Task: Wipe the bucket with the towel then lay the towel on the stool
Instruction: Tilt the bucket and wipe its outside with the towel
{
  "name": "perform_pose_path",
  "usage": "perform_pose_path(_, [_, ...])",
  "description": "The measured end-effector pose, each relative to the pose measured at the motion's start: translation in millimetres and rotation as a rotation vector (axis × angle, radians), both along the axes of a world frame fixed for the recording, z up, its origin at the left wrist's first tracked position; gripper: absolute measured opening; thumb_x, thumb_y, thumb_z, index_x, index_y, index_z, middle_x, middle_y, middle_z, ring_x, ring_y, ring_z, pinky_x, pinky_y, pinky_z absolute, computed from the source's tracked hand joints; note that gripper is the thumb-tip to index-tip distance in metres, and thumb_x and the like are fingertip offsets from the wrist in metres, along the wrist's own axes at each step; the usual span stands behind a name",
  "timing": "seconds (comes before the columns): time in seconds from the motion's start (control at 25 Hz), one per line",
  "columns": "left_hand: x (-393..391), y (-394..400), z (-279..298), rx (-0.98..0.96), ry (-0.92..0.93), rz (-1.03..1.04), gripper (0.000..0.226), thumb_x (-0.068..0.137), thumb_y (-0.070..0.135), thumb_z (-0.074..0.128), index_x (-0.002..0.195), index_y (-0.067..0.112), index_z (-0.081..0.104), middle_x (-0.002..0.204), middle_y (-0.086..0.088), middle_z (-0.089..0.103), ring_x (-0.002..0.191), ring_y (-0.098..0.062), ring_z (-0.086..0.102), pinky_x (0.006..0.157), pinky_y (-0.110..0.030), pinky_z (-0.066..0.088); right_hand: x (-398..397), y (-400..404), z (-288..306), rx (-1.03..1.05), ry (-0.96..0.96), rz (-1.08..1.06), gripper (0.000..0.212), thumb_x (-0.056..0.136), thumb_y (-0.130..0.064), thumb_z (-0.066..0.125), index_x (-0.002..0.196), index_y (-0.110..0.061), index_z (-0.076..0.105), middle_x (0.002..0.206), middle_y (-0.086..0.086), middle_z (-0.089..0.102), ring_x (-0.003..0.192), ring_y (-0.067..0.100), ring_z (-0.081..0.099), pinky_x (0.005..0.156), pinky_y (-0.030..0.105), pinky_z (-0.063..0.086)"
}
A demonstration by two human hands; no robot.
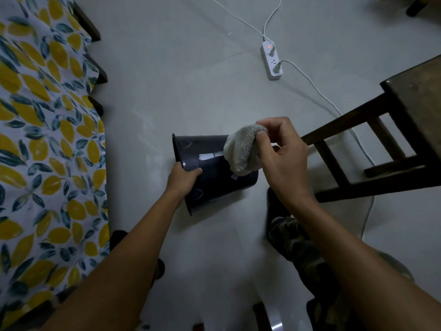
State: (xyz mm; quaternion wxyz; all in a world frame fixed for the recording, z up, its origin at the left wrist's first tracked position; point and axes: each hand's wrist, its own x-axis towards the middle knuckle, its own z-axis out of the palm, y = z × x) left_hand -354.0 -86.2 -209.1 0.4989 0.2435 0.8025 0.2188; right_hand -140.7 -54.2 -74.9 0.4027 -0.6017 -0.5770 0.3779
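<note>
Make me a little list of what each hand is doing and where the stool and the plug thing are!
left hand: grips the dark bucket near its rim, bucket tipped sideways
right hand: fingers pinch the towel against the bucket's side
stool: wooden, right of the bucket, no towel on it
power strip: on the floor beyond, red light on

The bucket (pixel 214 185) is dark navy with a pale label patch; the towel (pixel 241 149) is off-white. The stool (pixel 391 139) is dark brown wood. The bedsheet (pixel 45 139) shows yellow lemons and teal leaves on white. The power strip (pixel 272 60) is white with a glowing red light, on a pale grey floor (pixel 179 80).
</note>
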Motion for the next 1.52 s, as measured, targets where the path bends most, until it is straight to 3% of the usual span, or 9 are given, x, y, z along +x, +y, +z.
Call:
perform_pose_path(0.16, [-10.1, -7.3, 3.0, -0.004, 0.123, -0.178, 0.086, 0.077, 0.032, 0.086, 0.144, 0.012, 0.035, 0.141, -0.013, 0.053, 0.124, -0.033, 0.055, 0.099, -0.041, 0.050, -13.0, -8.1, -17.6, -0.033, -0.028, 0.049, 0.009, 0.103, -0.017, 0.061, 0.108, -0.013, 0.068, 0.097, -0.009, 0.071, 0.089, 0.000, 0.067, 0.070, 0.011, 0.051])
perform_pose_path(0.28, [-14.4, -3.3, -2.0, 0.055, 0.506, -0.507, 0.136, 0.063, 0.058, 0.088, 0.160, 0.015, 0.002, 0.166, -0.016, 0.015, 0.151, -0.036, 0.018, 0.117, -0.050, 0.028, -28.8, -13.6, -39.6, -0.053, -0.080, 0.129, 0.008, 0.104, -0.020, 0.061, 0.106, -0.016, 0.067, 0.097, -0.008, 0.071, 0.091, 0.004, 0.068, 0.070, 0.013, 0.052])
perform_pose_path(0.4, [-33.7, 11.8, -10.1, 0.125, 0.848, -0.920, 0.151, 0.052, 0.088, 0.072, 0.161, 0.011, -0.002, 0.168, -0.016, -0.004, 0.155, -0.035, -0.002, 0.122, -0.056, 0.016, -46.1, -13.3, -65.8, -0.059, -0.146, 0.214, 0.009, 0.104, -0.022, 0.060, 0.106, -0.018, 0.067, 0.098, -0.007, 0.070, 0.091, 0.008, 0.067, 0.074, 0.023, 0.059])
perform_pose_path(0.56, [-49.6, 32.9, -15.9, -0.005, 0.870, -1.210, 0.159, 0.045, 0.101, 0.054, 0.160, 0.007, -0.002, 0.168, -0.015, -0.005, 0.155, -0.033, -0.007, 0.123, -0.057, 0.008, -62.9, -21.9, -115.3, -0.104, -0.309, 0.313, 0.018, 0.105, -0.026, 0.054, 0.116, -0.018, 0.066, 0.110, -0.005, 0.069, 0.101, 0.011, 0.064, 0.088, 0.039, 0.058])
perform_pose_path(0.64, [-49.8, 36.4, -22.3, -0.022, 0.882, -1.268, 0.156, 0.048, 0.100, 0.054, 0.160, 0.005, 0.001, 0.168, -0.016, -0.001, 0.155, -0.033, -0.004, 0.123, -0.056, 0.008, -69.6, -36.8, -145.1, -0.075, -0.495, 0.365, 0.033, 0.107, -0.033, 0.047, 0.127, -0.015, 0.065, 0.133, 0.005, 0.065, 0.124, 0.020, 0.059, 0.107, 0.046, 0.049])
perform_pose_path(0.72, [-49.0, 36.6, -28.2, -0.001, 0.932, -1.309, 0.145, 0.060, 0.094, 0.055, 0.159, 0.003, 0.001, 0.168, -0.017, 0.001, 0.155, -0.033, -0.004, 0.123, -0.057, 0.008, -77.5, -54.3, -170.0, -0.052, -0.731, 0.389, 0.049, 0.107, -0.045, 0.038, 0.145, -0.019, 0.055, 0.160, 0.014, 0.043, 0.149, 0.031, 0.039, 0.123, 0.051, 0.031])
perform_pose_path(0.88, [-49.1, 30.9, -36.6, 0.042, 0.977, -1.343, 0.141, 0.064, 0.090, 0.058, 0.158, 0.002, 0.000, 0.167, -0.021, 0.005, 0.155, -0.036, 0.002, 0.124, -0.055, 0.011, -96.7, -70.6, -196.7, -0.135, -0.865, 0.330, 0.060, 0.105, -0.056, 0.028, 0.163, -0.039, 0.023, 0.173, 0.014, 0.007, 0.160, 0.035, 0.006, 0.125, 0.063, 0.010])
perform_pose_path(1.08, [-54.1, 20.6, -43.1, 0.110, 0.872, -1.306, 0.151, 0.055, 0.092, 0.064, 0.159, 0.001, 0.002, 0.167, -0.023, 0.004, 0.155, -0.036, 0.004, 0.126, -0.045, 0.009, -105.4, -59.4, -223.5, -0.033, -0.915, 0.348, 0.061, 0.106, -0.055, 0.028, 0.163, -0.035, 0.022, 0.172, 0.017, 0.012, 0.159, 0.036, 0.012, 0.122, 0.064, 0.017])
perform_pose_path(1.52, [-62.1, 24.5, -52.4, 0.019, 0.867, -1.308, 0.167, 0.039, 0.106, 0.047, 0.159, 0.002, -0.003, 0.167, -0.022, -0.002, 0.155, -0.036, -0.002, 0.125, -0.049, 0.011, -115.4, -2.7, -239.2, -0.069, -0.930, 0.225, 0.059, 0.107, -0.054, 0.023, 0.163, -0.034, 0.024, 0.170, 0.015, 0.023, 0.158, 0.034, 0.020, 0.123, 0.061, 0.018])
